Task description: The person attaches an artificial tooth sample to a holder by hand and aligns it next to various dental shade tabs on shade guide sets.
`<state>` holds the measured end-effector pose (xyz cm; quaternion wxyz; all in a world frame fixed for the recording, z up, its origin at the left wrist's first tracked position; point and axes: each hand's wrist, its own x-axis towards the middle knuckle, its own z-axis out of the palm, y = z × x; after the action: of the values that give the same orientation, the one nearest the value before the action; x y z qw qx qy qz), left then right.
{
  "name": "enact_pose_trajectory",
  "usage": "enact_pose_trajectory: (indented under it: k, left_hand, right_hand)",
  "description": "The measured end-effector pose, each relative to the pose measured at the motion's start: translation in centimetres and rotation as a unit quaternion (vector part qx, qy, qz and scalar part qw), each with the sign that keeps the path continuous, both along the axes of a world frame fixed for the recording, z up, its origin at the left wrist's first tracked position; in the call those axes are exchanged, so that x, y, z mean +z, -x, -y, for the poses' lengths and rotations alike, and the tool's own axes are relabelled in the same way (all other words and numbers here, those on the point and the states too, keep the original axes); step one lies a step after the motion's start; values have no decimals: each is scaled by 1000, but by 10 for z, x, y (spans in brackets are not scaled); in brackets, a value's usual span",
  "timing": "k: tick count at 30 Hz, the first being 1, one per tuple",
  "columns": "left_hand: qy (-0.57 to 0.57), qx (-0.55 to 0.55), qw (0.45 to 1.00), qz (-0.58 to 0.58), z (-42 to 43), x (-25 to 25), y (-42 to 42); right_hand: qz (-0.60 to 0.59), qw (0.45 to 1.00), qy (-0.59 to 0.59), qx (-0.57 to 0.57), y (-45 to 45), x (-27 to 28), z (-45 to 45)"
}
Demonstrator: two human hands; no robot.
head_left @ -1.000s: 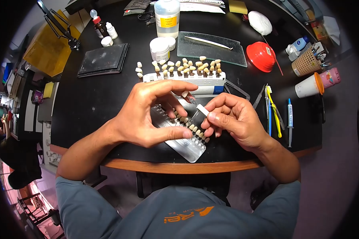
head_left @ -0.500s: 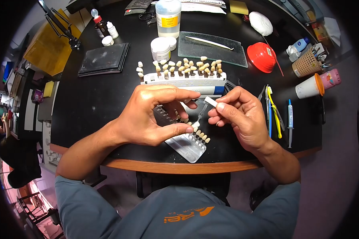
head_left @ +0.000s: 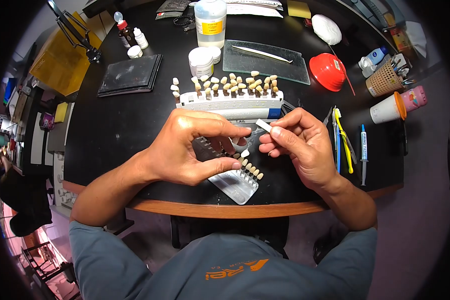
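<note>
My left hand (head_left: 190, 145) is held above the table with thumb and index finger spread wide; its other fingers curl behind and are partly hidden. In the gap beside it shows a white tooth-shaped piece (head_left: 245, 153) near a translucent strip; what supports them I cannot make out. My right hand (head_left: 297, 142) pinches a small white rectangular piece (head_left: 263, 125) between thumb and index finger. Under my left hand lies a grey shade-guide tray (head_left: 235, 189), with a row of tooth-coloured tabs (head_left: 252, 171) along its edge. Behind both hands stands a white shade-guide holder (head_left: 225, 103) with many tooth tabs.
A glass slab (head_left: 270, 70) with a white instrument lies behind the holder. Left of it are white jars (head_left: 201, 62), a large bottle (head_left: 211, 25) and a black case (head_left: 130, 75). On the right are a red bowl (head_left: 327, 72), toothbrush (head_left: 344, 140) and syringe (head_left: 363, 155).
The translucent strip has shifted to the left, and the white tooth piece has moved up slightly. My right hand has edged a little left; my left hand is nearly still.
</note>
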<state>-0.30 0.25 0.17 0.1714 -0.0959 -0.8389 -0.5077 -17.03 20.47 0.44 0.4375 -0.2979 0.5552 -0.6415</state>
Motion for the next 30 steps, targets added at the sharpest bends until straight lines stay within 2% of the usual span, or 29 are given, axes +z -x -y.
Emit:
enact_pose_trajectory:
  k: [10,19,23,30]
  left_hand:
    - [18,26,999,8,2,1,0]
    - [-20,56,998,33,-2,1,-2]
    - [6,58,998,24,-3,3,-2]
    - [22,65,998,15,-3,-2,-3]
  right_hand:
    - [-10,1000,4,1,-2,0,0]
    - [-21,1000,8,-4,-3,-1,0]
    - [-15,1000,6,-5,-4,-1,1]
    - [6,993,-63,102,0,6,-2]
